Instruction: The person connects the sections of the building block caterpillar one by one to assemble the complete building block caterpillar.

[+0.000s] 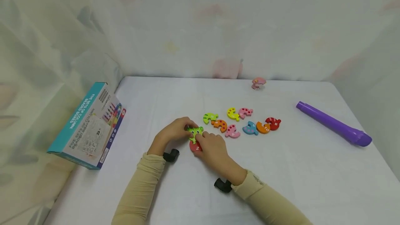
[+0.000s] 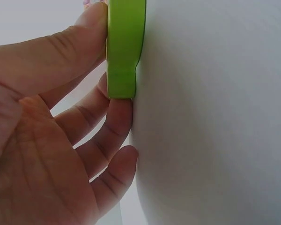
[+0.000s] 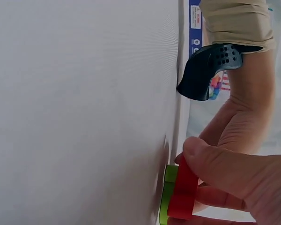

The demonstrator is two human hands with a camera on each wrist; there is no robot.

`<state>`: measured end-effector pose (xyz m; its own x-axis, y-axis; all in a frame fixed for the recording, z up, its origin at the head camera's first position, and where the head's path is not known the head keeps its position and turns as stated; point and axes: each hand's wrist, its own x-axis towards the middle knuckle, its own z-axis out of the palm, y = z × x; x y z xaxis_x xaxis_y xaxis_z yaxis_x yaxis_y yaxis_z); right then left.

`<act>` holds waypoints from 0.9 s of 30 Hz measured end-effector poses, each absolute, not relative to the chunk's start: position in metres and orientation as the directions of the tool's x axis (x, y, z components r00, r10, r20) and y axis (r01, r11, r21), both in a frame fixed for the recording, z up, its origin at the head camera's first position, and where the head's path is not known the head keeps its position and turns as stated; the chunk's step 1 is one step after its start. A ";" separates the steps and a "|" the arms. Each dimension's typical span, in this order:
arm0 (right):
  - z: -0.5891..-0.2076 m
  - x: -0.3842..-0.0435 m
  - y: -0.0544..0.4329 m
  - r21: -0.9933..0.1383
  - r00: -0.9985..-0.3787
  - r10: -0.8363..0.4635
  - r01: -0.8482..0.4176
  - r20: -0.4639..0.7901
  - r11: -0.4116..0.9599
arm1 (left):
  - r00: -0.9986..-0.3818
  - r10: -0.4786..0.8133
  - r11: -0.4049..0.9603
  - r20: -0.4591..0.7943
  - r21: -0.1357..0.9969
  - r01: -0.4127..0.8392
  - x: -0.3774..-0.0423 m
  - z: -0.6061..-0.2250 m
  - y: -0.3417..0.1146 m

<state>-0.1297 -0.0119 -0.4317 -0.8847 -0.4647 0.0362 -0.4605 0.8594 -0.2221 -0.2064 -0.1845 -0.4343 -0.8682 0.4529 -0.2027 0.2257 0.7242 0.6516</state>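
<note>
Between thumb and fingers, my left hand (image 1: 175, 130) pinches a light-green puzzle piece (image 1: 195, 132) with a cartoon animal face. Its thick green edge (image 2: 124, 51) stands close to the white tabletop in the left wrist view. My right hand (image 1: 215, 150) pinches a red puzzle piece (image 1: 194, 146) marked with a number that looks like 2. In the right wrist view the red piece (image 3: 183, 190) overlaps the green one (image 3: 167, 192), with the thumb on the red piece. My right fingers partly cover both pieces in the head view.
Several curved, coloured number pieces, among them an orange one (image 1: 220, 125) and a blue one (image 1: 250, 128), lie beyond my hands. A bead-set box (image 1: 90, 127) stands left, a purple pen-shaped object (image 1: 332, 122) lies right, and a small pink figure (image 1: 258, 83) sits at the back.
</note>
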 end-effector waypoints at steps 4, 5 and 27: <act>-0.431 -0.131 -0.013 -0.237 -0.891 -0.454 -0.448 0.034 0.862 | -0.866 0.458 0.735 -0.200 0.634 0.242 -0.207 -0.434 -0.184; -0.431 -0.132 -0.013 -0.237 -0.892 -0.451 -0.445 0.033 0.863 | -0.867 0.455 0.738 -0.201 0.631 0.241 -0.208 -0.434 -0.183; -0.425 -0.159 0.048 -0.243 -0.903 -0.427 -0.423 0.040 0.873 | -0.868 0.438 0.740 -0.232 0.641 0.203 -0.207 -0.435 -0.184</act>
<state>-0.1585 0.0482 -0.4246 -0.9033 -0.4271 0.0402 -0.4234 0.8727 -0.2430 -0.2072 -0.1837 -0.4349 -0.8685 0.4383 -0.2315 0.2026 0.7402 0.6411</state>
